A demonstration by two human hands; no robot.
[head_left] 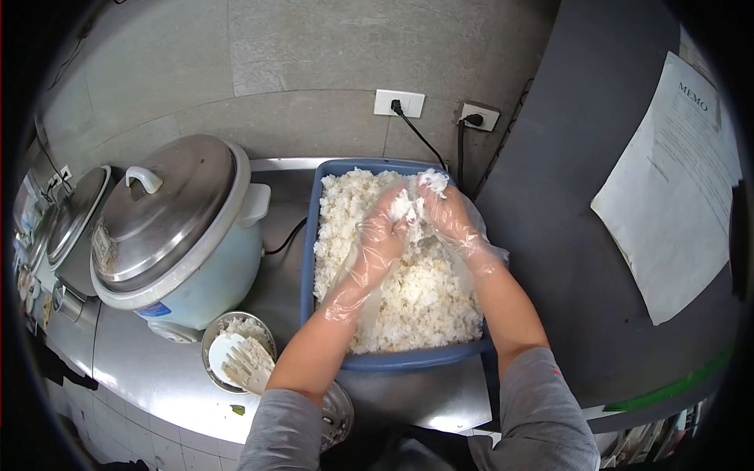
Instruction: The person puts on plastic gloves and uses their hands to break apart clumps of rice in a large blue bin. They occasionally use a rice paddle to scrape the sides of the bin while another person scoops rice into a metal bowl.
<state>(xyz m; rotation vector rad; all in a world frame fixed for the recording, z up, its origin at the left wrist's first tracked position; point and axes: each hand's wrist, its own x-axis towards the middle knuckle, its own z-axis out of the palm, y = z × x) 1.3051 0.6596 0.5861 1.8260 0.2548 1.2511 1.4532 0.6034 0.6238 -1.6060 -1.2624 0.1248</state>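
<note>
Both hands wear loose clear plastic gloves. My left hand (382, 231) is curled around a clump of cooked rice (405, 208) above a blue plastic tub (412, 360). My right hand (449, 218) presses in from the other side, fingers bent, with white rice clinging at its fingertips. Below them the tub is filled nearly to the rim with loose cooked rice (420, 302). Parts of the fingers are hidden by the rice and the wrinkled film of the gloves.
A large rice cooker (208, 263) with a metal lid stands left of the tub. Near the counter's front edge sits a metal bowl (208, 345) holding rice and a pale slotted scoop (250, 367). Plugged wall sockets (399, 103) are behind; a memo sheet (671, 196) hangs at right.
</note>
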